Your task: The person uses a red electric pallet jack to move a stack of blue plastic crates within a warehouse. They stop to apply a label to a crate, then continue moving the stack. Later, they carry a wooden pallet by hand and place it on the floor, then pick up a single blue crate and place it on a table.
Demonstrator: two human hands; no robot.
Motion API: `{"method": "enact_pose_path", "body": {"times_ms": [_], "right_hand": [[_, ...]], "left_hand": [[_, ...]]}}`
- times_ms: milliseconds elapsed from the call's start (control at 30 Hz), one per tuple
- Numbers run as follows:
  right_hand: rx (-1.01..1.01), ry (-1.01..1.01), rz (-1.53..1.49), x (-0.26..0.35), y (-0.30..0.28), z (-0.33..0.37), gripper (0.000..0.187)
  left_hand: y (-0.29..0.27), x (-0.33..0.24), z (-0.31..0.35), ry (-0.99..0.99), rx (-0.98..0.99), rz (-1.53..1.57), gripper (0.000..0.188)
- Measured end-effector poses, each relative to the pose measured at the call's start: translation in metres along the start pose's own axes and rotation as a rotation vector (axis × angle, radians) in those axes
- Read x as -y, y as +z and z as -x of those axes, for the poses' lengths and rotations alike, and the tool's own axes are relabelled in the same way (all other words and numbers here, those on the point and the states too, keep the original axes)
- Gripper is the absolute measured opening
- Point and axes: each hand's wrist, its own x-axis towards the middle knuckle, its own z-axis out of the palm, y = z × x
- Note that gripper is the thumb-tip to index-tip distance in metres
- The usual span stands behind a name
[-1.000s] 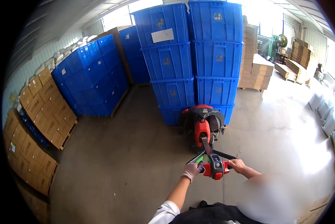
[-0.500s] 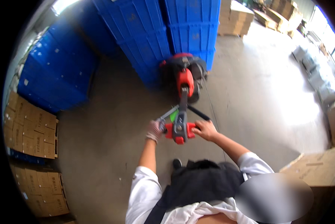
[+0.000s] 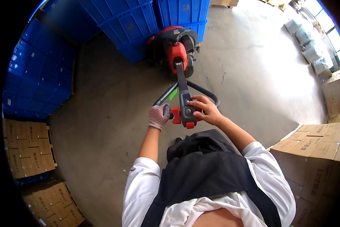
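Note:
A red and black electric pallet truck (image 3: pixel 179 49) stands ahead of me, its tiller pointing back toward my body. My left hand (image 3: pixel 159 116), in a pinkish-white glove with grey fingertips, is closed round the left grip of the tiller's loop handle (image 3: pixel 204 90). My bare right hand (image 3: pixel 206 109) rests at the right side of the black and red control head (image 3: pixel 187 109), its fingers spread over the top and its thumb by the red part. A green tag (image 3: pixel 173 94) hangs at the tiller. Stacked blue plastic crates (image 3: pixel 130 28) rise just beyond the truck.
More blue crates (image 3: pixel 37 72) line the left side, with palletised cardboard cartons (image 3: pixel 29 145) nearer. Another carton stack (image 3: pixel 310 143) stands close on my right. White sacks (image 3: pixel 310 45) lie along the far right wall by the windows. The floor (image 3: pixel 101 125) is smooth concrete.
My right hand has shifted from the right grip onto the control head, its fingers opening out. My left hand keeps its hold. The truck and crates appear higher and further left in view.

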Motion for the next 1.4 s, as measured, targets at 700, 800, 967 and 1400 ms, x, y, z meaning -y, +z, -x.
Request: {"method": "enact_pose_path", "body": {"times_ms": [700,800,967,1400], "right_hand": [[-0.091,0.192,0.022,0.033,-0.002,-0.02,0.03],[-0.067,0.213,0.025,0.04,-0.007,-0.021,0.029],[-0.089,0.198,0.015,0.042,-0.008,-0.015,0.028],[0.067,0.329,-0.194,0.036,-0.048,0.0,0.04]], "left_hand": [[-0.035,-0.023,0.002,-0.106,0.095,0.006,0.038],[-0.04,-0.027,0.003,-0.097,0.146,-0.008,0.036],[-0.045,-0.039,0.007,-0.109,0.073,0.001,0.035],[-0.059,-0.053,0.008,-0.221,0.113,0.018,0.038]]}}
